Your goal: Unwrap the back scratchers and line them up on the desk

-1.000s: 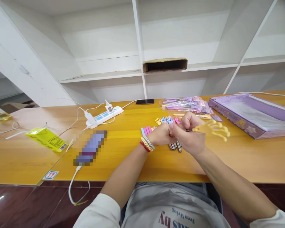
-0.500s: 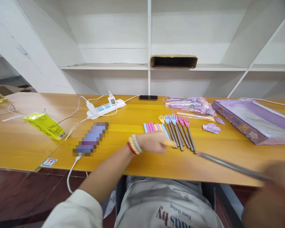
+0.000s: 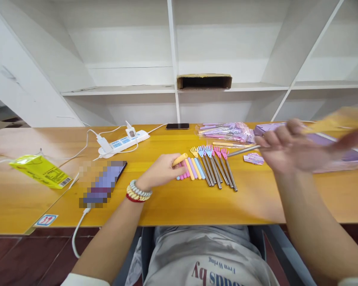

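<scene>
My left hand (image 3: 164, 169) is closed around a short yellow handle (image 3: 179, 159), held just above a row of pastel handles (image 3: 193, 169) on the table. My right hand (image 3: 289, 149), raised at the right, grips the metal rod (image 3: 244, 150) of a back scratcher. Its tip points left; a blurred yellow part (image 3: 340, 120), apparently the claw head, shows beyond my fingers. Between my hands lie several back scratchers (image 3: 216, 167) with metal rods and yellow, blue and pink claw heads.
Behind these lie plastic-wrapped packs (image 3: 226, 131) and a small purple card (image 3: 253, 158). A purple box (image 3: 331, 165) stands at right, partly covered by my hand. Leftward are a phone (image 3: 104, 184), a yellow carton (image 3: 40, 171) and a power strip (image 3: 123, 143) with cables.
My left hand has drawn back left with the yellow handle. My right hand has risen from the lower right to above the table's right side, still holding the rod.
</scene>
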Action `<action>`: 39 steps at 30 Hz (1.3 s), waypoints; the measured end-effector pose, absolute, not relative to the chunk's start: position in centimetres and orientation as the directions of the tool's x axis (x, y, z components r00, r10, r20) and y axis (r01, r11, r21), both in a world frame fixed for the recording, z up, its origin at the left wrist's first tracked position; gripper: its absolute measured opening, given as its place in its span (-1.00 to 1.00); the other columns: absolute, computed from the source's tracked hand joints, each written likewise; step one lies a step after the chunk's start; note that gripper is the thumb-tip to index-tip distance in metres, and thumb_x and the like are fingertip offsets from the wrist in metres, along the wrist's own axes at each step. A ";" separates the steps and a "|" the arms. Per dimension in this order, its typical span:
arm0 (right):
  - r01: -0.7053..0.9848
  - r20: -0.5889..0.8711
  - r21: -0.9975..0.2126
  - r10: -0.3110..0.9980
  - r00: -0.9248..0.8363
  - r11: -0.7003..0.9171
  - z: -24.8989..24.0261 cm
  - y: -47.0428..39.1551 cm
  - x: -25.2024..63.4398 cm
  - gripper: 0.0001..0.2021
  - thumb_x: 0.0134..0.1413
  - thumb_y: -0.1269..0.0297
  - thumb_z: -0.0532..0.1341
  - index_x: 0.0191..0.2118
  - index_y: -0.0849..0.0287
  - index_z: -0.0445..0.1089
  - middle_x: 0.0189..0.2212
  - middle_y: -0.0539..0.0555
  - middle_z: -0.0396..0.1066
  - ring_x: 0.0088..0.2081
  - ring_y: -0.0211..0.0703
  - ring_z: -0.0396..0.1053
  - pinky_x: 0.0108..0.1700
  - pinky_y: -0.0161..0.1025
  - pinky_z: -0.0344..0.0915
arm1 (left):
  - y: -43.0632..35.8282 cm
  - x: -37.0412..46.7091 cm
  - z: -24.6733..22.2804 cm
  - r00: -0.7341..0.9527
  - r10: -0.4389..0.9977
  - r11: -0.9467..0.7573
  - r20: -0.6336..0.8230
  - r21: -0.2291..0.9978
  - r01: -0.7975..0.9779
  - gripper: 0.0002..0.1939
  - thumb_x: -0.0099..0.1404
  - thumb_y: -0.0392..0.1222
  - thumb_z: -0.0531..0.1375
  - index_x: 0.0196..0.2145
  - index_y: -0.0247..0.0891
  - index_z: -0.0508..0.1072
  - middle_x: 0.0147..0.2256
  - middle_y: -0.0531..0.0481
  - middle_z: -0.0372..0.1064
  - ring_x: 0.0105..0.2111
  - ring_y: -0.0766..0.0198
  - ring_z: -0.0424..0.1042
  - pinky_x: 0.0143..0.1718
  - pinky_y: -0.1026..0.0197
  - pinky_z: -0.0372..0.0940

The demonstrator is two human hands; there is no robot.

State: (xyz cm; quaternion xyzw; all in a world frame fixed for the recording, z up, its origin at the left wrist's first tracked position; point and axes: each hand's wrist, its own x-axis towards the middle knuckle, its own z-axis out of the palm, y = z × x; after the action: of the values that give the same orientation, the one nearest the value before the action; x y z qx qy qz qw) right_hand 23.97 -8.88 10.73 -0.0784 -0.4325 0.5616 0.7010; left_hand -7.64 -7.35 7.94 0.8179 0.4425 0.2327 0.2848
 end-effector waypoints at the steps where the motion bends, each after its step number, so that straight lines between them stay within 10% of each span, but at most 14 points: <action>1: -0.696 0.475 -0.647 0.879 -0.047 0.312 10.8 -7.7 22.9 -0.16 -0.21 -0.41 -0.38 -0.63 0.21 0.33 -0.75 -0.09 0.16 -0.62 -0.46 0.09 -0.51 -0.23 -0.02 | -6.7 -7.1 8.2 0.504 0.851 -0.469 0.147 0.647 0.602 -0.80 0.18 -0.07 0.09 -0.44 -0.27 0.30 -0.54 0.11 0.25 -0.56 0.40 0.20 -0.53 0.34 0.07; 5: -0.749 0.448 -0.625 0.887 -0.112 0.221 9.8 -3.5 19.2 -0.33 -0.40 -0.50 0.00 -0.61 0.11 0.30 -0.78 -0.08 0.08 -0.64 -0.31 0.03 -0.57 -0.24 0.08 | -3.6 -4.7 8.3 0.491 0.825 -0.562 0.281 0.505 0.655 -0.72 0.18 0.03 0.09 -0.42 -0.28 0.34 -0.50 0.07 0.30 -0.51 0.35 0.25 -0.46 0.29 0.12; 21: -0.863 0.394 -0.505 0.899 -0.192 0.037 4.3 -1.2 18.0 -0.45 -0.16 -0.34 -0.03 -0.60 0.11 0.22 -0.80 -0.11 -0.06 -0.68 -0.31 -0.06 -0.49 -0.20 0.13 | -2.8 -2.2 0.8 0.438 0.759 -0.605 0.482 0.271 0.749 -0.72 0.18 -0.32 0.02 -0.17 -0.23 0.42 -0.26 -0.02 0.44 -0.28 0.23 0.42 -0.27 0.24 0.24; 29: -0.877 0.366 -0.481 0.912 -0.183 0.017 4.1 -0.5 18.8 -0.61 -0.15 -0.17 0.03 -0.54 0.08 0.21 -0.72 -0.07 0.05 -0.50 -0.15 0.19 -0.22 0.02 0.24 | -2.1 -2.5 2.1 0.323 0.807 -0.452 0.495 0.165 0.877 -0.68 0.18 -0.31 0.01 -0.13 -0.21 0.41 -0.23 -0.05 0.42 -0.26 0.18 0.41 -0.27 0.19 0.24; 39: -0.891 0.323 -0.453 0.924 -0.205 -0.040 3.6 -0.3 19.7 -0.43 -0.19 -0.33 0.03 -0.69 0.10 -0.11 -0.81 -0.10 -0.11 -0.66 -0.28 -0.05 -0.38 -0.10 0.27 | -2.7 -2.2 1.5 0.395 0.762 -0.546 0.513 0.181 0.818 -0.72 0.23 -0.23 0.02 -0.13 -0.20 0.40 -0.22 -0.04 0.41 -0.25 0.20 0.41 -0.26 0.22 0.24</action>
State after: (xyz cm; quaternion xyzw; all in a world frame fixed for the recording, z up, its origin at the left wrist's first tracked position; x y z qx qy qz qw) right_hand 19.65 -0.35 3.56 -0.0288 -0.2890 0.7204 0.6298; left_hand -2.23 -2.70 1.49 0.8337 0.4738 0.2792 -0.0504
